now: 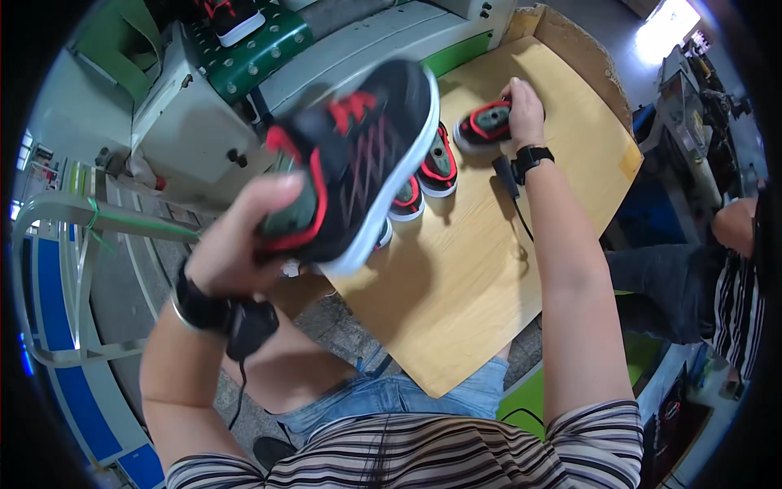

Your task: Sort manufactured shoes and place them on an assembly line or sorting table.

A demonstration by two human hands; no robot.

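Observation:
A black sneaker (379,138) with red laces and a white sole is held up in the air by my left hand (244,216). That hand is closed round its heel end, thumb over the grey-green insole, and the shoe is slightly blurred. Farther right, my right hand (526,114) grips a second black-and-red sneaker (481,129) resting on the wooden board; its far end is hidden by my fingers. Between them stand more sneakers of the same kind, one sneaker (440,167) in plain sight and others partly covered by the raised shoe.
Beneath the shoes lies a light wooden board (472,269) with a cardboard edge (582,49) at its far right. A machine with a green perforated roller (261,53) stands beyond, another sneaker (236,24) on it. A metal rail (122,213) is at left; another person's leg (668,281) is at right.

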